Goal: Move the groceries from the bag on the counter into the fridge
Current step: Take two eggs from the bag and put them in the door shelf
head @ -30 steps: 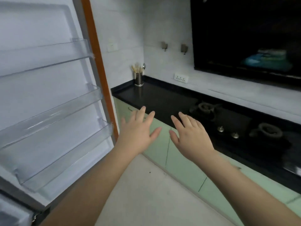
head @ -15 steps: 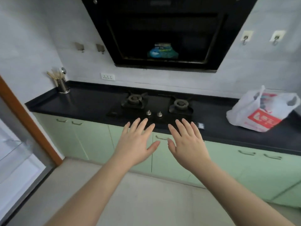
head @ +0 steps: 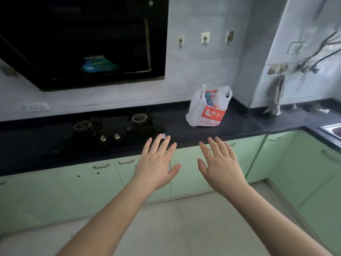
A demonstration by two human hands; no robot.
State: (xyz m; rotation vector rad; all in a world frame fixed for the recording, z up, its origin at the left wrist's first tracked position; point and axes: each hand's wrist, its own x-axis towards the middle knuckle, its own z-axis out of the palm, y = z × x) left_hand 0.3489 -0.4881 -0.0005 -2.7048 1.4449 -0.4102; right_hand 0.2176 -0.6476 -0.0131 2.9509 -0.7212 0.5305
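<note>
- Groceries sit inside the white bag (head: pixel 208 106), which stands on the black counter (head: pixel 245 124) right of the stove (head: pixel 112 126).
- Left hand (head: pixel 156 163) and right hand (head: pixel 219 163) hover short of the counter, fingers spread flat, holding nothing.
- Judging by this, nothing has been unpacked yet.
- Fridge is out of view; the bag's contents are hard to make out.

Bag (head: pixel 208 108) sits on counter (head: pixel 249 124), right of hob (head: pixel 110 126) & near back wall. Range hood (head: pixel 83 41) above hob, up-left of bag. Three wall hooks (head: pixel 205 39) above bag. Sink (head: pixel 332 129) far right of bag. Cabinets (head: pixel 92 183) below counter. Both hands, left hand (head: pixel 156 167) & right hand (head: pixel 220 167), held out in front of bag, apart from it.
</note>
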